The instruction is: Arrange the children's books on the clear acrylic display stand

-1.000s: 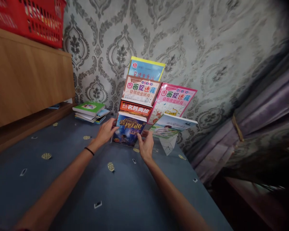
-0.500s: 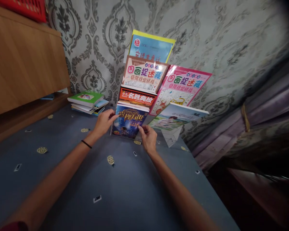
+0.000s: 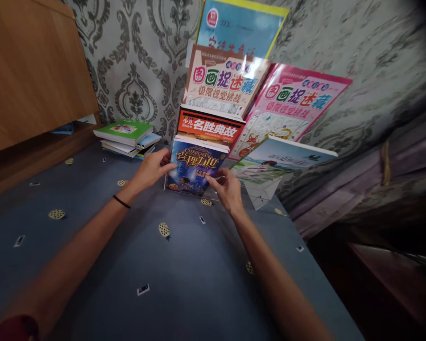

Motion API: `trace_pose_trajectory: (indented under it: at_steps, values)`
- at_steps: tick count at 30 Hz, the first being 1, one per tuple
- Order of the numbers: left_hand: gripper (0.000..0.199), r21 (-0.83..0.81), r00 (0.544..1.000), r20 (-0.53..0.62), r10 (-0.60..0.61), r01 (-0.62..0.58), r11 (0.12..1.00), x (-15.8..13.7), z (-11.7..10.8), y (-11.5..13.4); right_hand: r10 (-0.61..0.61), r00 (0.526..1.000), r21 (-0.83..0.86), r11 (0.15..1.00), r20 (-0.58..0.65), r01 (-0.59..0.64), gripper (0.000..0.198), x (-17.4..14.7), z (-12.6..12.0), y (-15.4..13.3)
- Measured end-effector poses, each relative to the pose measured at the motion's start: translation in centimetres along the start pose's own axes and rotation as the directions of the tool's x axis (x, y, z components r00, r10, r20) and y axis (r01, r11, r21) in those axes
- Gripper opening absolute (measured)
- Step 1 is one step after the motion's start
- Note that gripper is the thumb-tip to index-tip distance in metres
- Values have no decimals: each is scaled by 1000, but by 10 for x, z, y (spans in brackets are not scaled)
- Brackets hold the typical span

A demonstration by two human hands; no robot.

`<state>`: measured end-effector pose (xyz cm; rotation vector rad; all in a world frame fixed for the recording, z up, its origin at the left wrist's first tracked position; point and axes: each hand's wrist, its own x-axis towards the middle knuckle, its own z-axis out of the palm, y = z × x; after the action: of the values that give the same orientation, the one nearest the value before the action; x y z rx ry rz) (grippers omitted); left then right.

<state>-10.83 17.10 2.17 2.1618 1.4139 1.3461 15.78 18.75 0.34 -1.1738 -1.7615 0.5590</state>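
A dark blue book [image 3: 195, 166] with a gold title stands upright in the lowest front tier of a clear stand [image 3: 215, 195]. At its left edge, my left hand [image 3: 153, 168] grips it, thumb on the cover and fingers behind. My right hand [image 3: 227, 188] pinches the book's right side, thumb on the cover. Behind it rise a red-and-black book [image 3: 211, 127], a brown-bordered picture book [image 3: 223, 83] and a blue book with a yellow border [image 3: 239, 28]. To the right lean a pink-bordered book [image 3: 289, 106] and a pale book with a green landscape [image 3: 280, 158].
A short stack of books, green one on top [image 3: 124, 131], lies left of the stand. Beyond it is a wooden cabinet [image 3: 35, 71]. Blue cloth with pineapple prints covers the table [image 3: 120, 265]. Patterned wallpaper [image 3: 135, 90] is behind, and a tied curtain [image 3: 362, 184] hangs at right.
The view has moved closer and tilted down, so the books look larger and higher. Both hands stay on the blue book's sides, which sits about the same in the stand.
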Motion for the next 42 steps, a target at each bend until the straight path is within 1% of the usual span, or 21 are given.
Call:
trace_pose_trajectory:
  at_steps: [4,10,16,21,25,29,32,36,38,40,42]
  values:
    - [19,45,998,3,69,-69,997,-1,1,1,0,1000,9,1000,0,0,44,-2,1,3]
    - [21,-16,993,19,114,-114,993,-1,0,2,0,999,120,993,-40,5,45,-6,7,10]
    - [19,-40,989,30,144,-143,989,2,1,-3,4,999,198,980,-43,5,46,-6,9,14]
    - [20,-21,994,23,109,-108,994,-3,3,-4,-13,998,147,989,-55,21,42,-4,11,11]
    - [19,64,998,-3,66,-66,996,-11,6,-2,-19,998,75,997,-64,24,38,-5,11,9]
    - [19,153,999,-23,49,-45,987,-16,7,1,-20,998,60,998,-62,24,38,-5,10,8]
    - [17,176,999,-23,33,-28,984,-17,6,4,-11,1000,51,999,-6,11,37,-2,4,7]
    - [16,210,1000,-24,11,-6,978,-19,4,6,6,991,55,998,130,-13,30,5,-11,7]
    - [14,217,1000,-25,0,5,976,-19,3,7,9,983,74,997,182,-23,23,7,-17,6]
    - [12,206,1000,-19,-5,9,978,-19,3,9,14,976,64,998,217,-29,15,7,-21,4]
    - [12,194,1000,-18,-8,11,981,-19,3,11,22,974,18,999,226,-27,10,6,-23,1]
